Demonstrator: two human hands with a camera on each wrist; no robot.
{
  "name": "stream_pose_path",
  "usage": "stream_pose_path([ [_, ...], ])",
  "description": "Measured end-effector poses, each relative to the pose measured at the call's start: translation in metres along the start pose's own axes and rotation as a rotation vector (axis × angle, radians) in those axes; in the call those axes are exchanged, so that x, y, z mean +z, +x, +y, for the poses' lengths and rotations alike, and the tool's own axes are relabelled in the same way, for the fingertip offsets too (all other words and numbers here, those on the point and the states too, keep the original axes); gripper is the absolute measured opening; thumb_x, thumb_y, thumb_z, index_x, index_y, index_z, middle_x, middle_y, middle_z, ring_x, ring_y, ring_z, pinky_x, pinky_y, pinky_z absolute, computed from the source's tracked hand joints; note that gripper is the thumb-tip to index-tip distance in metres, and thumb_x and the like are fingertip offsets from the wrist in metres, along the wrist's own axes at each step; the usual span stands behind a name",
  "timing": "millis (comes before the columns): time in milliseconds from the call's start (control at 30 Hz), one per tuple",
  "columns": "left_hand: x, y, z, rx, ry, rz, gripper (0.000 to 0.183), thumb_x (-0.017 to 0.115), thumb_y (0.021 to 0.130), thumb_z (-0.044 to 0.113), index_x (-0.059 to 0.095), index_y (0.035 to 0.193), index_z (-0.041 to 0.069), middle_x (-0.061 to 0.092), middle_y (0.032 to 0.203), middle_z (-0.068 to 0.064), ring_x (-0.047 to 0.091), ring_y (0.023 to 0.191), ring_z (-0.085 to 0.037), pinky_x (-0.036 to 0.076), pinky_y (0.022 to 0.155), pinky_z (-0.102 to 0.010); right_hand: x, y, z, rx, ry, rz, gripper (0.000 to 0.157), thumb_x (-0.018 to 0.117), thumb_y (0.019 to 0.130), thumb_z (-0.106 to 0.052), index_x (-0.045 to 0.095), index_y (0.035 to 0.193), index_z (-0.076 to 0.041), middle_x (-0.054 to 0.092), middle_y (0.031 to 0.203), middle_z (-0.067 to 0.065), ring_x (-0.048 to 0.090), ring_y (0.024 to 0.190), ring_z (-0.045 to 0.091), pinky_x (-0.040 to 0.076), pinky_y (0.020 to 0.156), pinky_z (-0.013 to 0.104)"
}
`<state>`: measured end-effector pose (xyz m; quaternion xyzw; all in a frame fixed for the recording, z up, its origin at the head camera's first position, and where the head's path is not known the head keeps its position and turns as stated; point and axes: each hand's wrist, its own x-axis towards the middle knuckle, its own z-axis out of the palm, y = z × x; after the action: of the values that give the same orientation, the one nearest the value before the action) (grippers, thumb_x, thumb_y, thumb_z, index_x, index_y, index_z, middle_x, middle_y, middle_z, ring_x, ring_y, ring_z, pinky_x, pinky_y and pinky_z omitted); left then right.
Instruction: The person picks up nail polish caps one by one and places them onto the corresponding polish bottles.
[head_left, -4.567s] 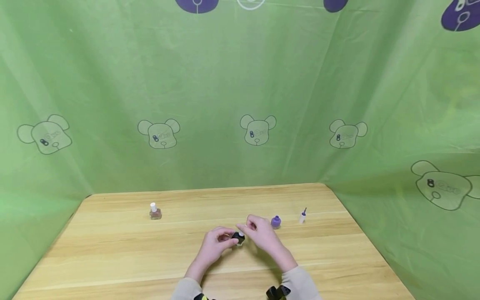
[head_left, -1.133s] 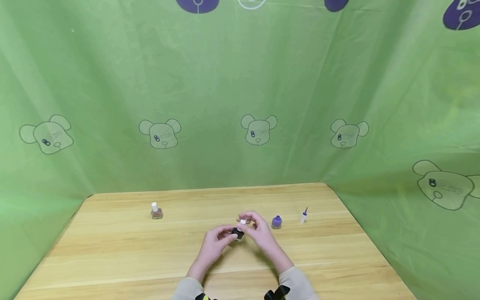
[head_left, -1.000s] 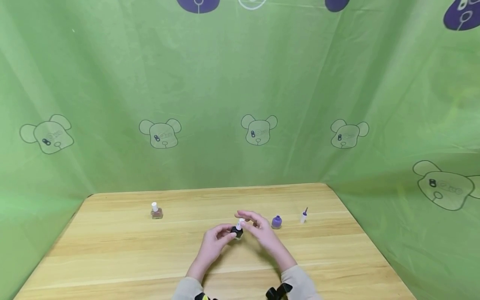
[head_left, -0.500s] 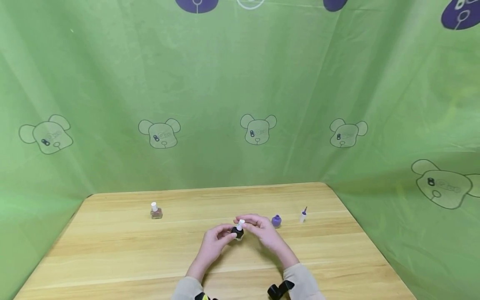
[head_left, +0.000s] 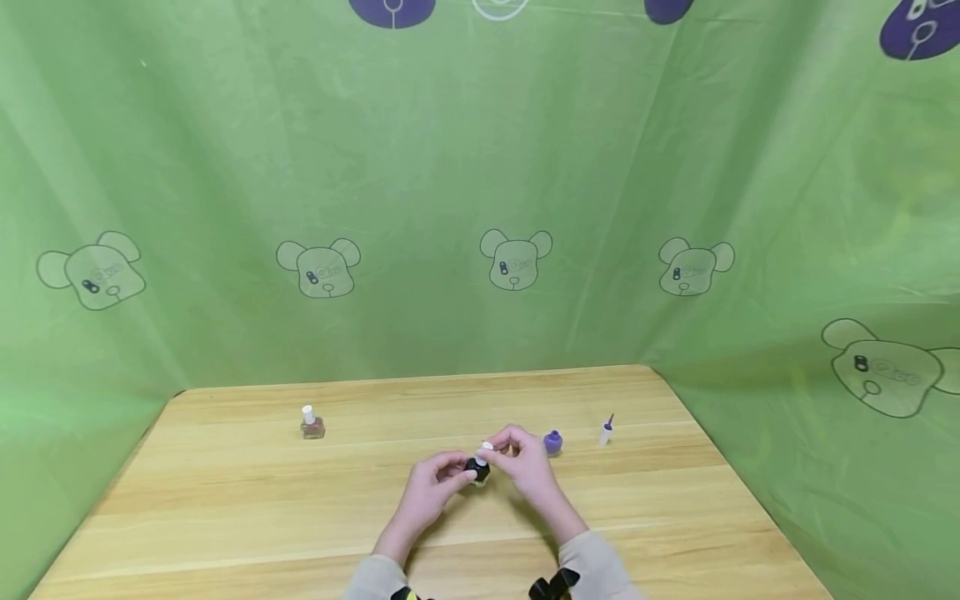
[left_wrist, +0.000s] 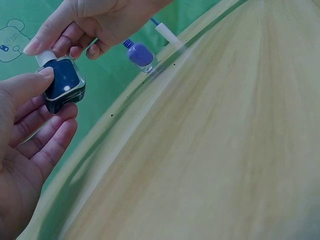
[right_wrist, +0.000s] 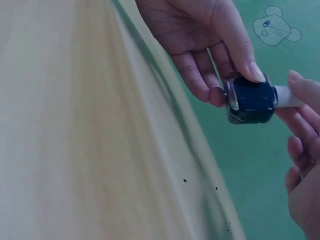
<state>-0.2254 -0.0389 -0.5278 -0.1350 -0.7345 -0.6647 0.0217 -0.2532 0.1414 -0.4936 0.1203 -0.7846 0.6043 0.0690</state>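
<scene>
My left hand (head_left: 429,493) holds a small nail polish bottle (left_wrist: 65,82) of very dark polish by its glass body, thumb on one face and fingers on the other. With thumb and fingers, my right hand (head_left: 531,468) pinches the bottle's white cap (right_wrist: 288,97). The cap sits on the neck, and the bottle tilts with its cap up and to the right in the head view. Close beyond the right hand stands an uncapped purple nail polish bottle (head_left: 552,443). Farther right, a white cap (head_left: 604,436) stands upside down, its purple-coated brush pointing up.
A brownish-pink nail polish bottle (head_left: 312,427) with its white cap on stands at the back left of the wooden table (head_left: 247,517). A green curtain (head_left: 420,333) printed with bear heads hangs behind the table and along both sides.
The right fingers have gone from a straighter pose beside the cap to a closer pinch on it, with small shifts around it. The left hand keeps its hold; the bottle's tilt varies slightly.
</scene>
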Motion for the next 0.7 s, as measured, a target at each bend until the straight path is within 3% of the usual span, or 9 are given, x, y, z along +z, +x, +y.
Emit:
stream_pose_path([
  [200,0.002,0.001,-0.001,0.000,0.026,0.010,0.028,0.071,0.087,0.008,0.067,0.111,-0.006,0.071,0.095,-0.023,0.064,0.076,-0.008,0.055,0.069,-0.017,0.003,-0.006,-0.018,0.015,0.024,0.037,0.020,0.082,0.075,-0.005,0.063,0.081,0.000,0.061,0.074,0.000,0.050,0.068,0.005,0.043,0.063,0.016],
  [367,0.002,0.001,0.000,0.000,0.044,0.026,0.028,0.069,0.087,0.007,0.066,0.111,-0.008,0.070,0.095,-0.024,0.063,0.076,-0.004,0.055,0.070,-0.016,0.000,-0.009,-0.036,-0.003,0.003,-0.013,0.021,0.079,0.077,-0.003,0.061,0.086,0.004,0.061,0.079,0.012,0.052,0.071,0.012,0.041,0.065,0.017],
  [500,0.002,0.000,0.007,-0.027,0.042,0.032,0.029,0.070,0.088,0.008,0.066,0.113,-0.006,0.071,0.098,-0.022,0.063,0.079,-0.007,0.054,0.072,-0.015,-0.001,-0.006,-0.028,-0.028,0.003,-0.092,0.032,0.076,0.081,-0.004,0.063,0.109,0.005,0.065,0.097,0.023,0.055,0.086,0.021,0.040,0.071,0.021],
  [700,-0.001,-0.007,0.033,-0.036,0.027,0.030,0.030,0.069,0.088,0.008,0.065,0.113,-0.008,0.069,0.103,-0.025,0.065,0.085,-0.017,0.054,0.074,-0.014,-0.006,0.003,-0.002,-0.034,-0.030,-0.213,0.048,0.070,0.088,-0.013,0.056,0.133,-0.009,0.067,0.124,0.013,0.054,0.102,0.005,0.042,0.087,0.030],
])
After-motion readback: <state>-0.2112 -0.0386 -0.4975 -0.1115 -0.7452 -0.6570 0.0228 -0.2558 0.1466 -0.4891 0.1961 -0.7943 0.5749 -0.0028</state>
